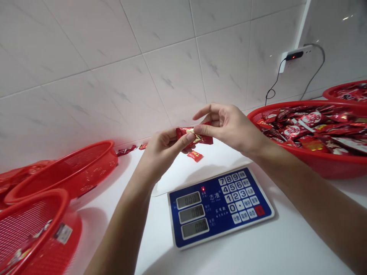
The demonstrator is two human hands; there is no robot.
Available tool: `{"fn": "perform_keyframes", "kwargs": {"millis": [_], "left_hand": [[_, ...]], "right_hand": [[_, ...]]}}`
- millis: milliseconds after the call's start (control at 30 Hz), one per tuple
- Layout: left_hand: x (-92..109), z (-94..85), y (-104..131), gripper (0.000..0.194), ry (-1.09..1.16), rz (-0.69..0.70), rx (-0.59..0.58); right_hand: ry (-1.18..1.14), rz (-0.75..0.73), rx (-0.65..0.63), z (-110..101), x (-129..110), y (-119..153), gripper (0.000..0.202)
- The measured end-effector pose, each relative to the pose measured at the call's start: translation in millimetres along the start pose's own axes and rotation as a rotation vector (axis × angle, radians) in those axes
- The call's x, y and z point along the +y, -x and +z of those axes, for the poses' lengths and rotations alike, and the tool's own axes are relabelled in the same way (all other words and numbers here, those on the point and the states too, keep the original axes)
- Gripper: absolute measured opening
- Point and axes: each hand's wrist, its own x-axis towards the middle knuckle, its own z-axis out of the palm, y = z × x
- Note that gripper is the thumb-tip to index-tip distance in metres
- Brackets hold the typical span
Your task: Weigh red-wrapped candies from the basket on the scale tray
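Observation:
A red wrapped candy (197,138) with gold lettering is held between my two hands, above the pan of a digital scale (222,208). My left hand (169,147) grips its left part, thumb on the front. From the right, my right hand (222,122) pinches the candy's top edge with the thumb, its index finger reaching out beyond. A small red packet (195,155) lies on the white pan (172,177) just below. The scale's blue panel has three displays, a keypad and a lit red light.
At the right, a red basket (309,156) is heaped with wrapped candies, with another red basket (329,91) behind it. Red baskets (111,151) stand at the left. Several packets (126,150) lie by the tiled wall (172,76). A cable (275,82) hangs from a power strip (307,49).

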Motion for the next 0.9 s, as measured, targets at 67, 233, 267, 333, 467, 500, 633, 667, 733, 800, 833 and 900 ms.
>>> {"fn": "perform_keyframes", "kwargs": {"millis": [67,233,267,333,467,500,633,667,733,800,833,900], "left_hand": [[1.2,-0.7,1.5,0.027,0.005,0.022,0.024],[3.4,-0.7,2.1,0.021,0.027,0.053,0.036],[3.7,-0.1,1.7,0.021,0.031,0.06,0.035],[3.7,0.5,0.8,0.023,0.027,0.057,0.042],[-1.3,-3.5,-1.2,0.029,-0.07,-0.019,-0.015],[-4.0,-5.6,-1.7,0.031,-0.122,-0.048,-0.047],[-15.5,-14.1,-4.5,0.042,-0.388,-0.15,-0.142],[-16.9,-15.7,-5.0,0.042,-0.458,-0.16,-0.136],[-15.8,-18.4,-4.9,0.037,-0.576,-0.163,-0.035],[-9.7,-21.4,-2.9,0.029,-0.624,-0.147,0.125],[-5.2,-23.3,-1.1,0.026,-0.615,-0.133,0.188],[4.5,-27.7,3.6,0.024,-0.56,-0.09,0.233]], "right_hand": [[-0.033,-0.018,-0.007,1.2,-0.1,0.3,0.015],[-0.117,-0.053,-0.041,-0.9,3.3,-0.1,0.018],[-0.131,-0.059,-0.049,-1.6,4.3,-0.3,0.019],[-0.148,-0.065,-0.057,-2.3,6.5,-0.9,0.019],[-0.026,0.001,-0.057,-3.9,11.1,-3.2,0.017],[0.045,0.032,-0.071,-5.3,11.9,-3.9,0.017],[0.338,0.098,-0.026,-17.1,7.0,-4.7,0.023],[0.381,0.098,0.006,-21.6,2.9,-3.9,0.025],[0.425,0.095,0.063,-32.6,-7.9,-0.5,0.028],[0.489,0.088,0.132,-47.2,-18.5,4.3,0.029],[0.565,0.093,0.178,-56.2,-22.0,6.7,0.029],[0.842,0.172,0.223,-78.0,-22.5,10.8,0.027]]}}
